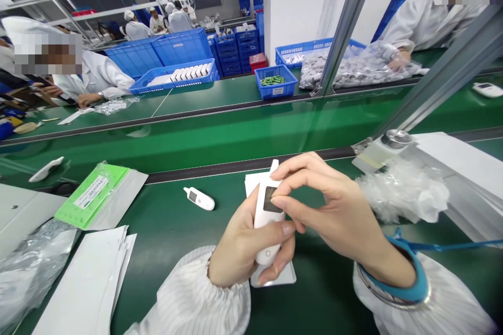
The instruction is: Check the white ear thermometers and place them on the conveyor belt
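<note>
My left hand (243, 243) is wrapped round a white handheld thermometer (268, 222) with a small dark screen, held upright over the green bench. My right hand (326, 207) reaches in from the right, its fingertips pinched at the screen of that thermometer. Under the hands lies a white card (275, 278). A second white thermometer (199, 198) lies loose on the belt to the left.
White paper sheets (88, 282) and clear bags (27, 267) lie at the left, beside a green packet (92, 194). Crumpled plastic (404, 193) sits at the right. Blue crates (175, 76) and co-workers in white coats are across the belt.
</note>
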A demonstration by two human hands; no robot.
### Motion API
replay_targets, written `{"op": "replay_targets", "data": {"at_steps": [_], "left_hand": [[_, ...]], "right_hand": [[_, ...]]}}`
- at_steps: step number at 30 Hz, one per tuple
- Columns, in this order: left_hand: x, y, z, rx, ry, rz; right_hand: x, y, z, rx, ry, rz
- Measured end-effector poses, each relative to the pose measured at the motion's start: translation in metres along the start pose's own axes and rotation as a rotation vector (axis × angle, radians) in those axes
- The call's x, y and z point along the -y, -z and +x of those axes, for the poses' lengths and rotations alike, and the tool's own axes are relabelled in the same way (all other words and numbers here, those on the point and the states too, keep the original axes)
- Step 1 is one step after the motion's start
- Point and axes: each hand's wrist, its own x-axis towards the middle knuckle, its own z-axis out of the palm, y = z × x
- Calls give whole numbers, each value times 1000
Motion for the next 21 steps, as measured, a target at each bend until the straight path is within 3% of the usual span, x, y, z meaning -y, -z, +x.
{"op": "replay_targets", "data": {"at_steps": [14,21], "left_hand": [[-3,-3,-1,16,7,-6],[-3,-6,-1,-47,-66,-94]], "right_hand": [[0,0,0,22,-18,32],[-11,-7,-1,-112,-176,167]]}}
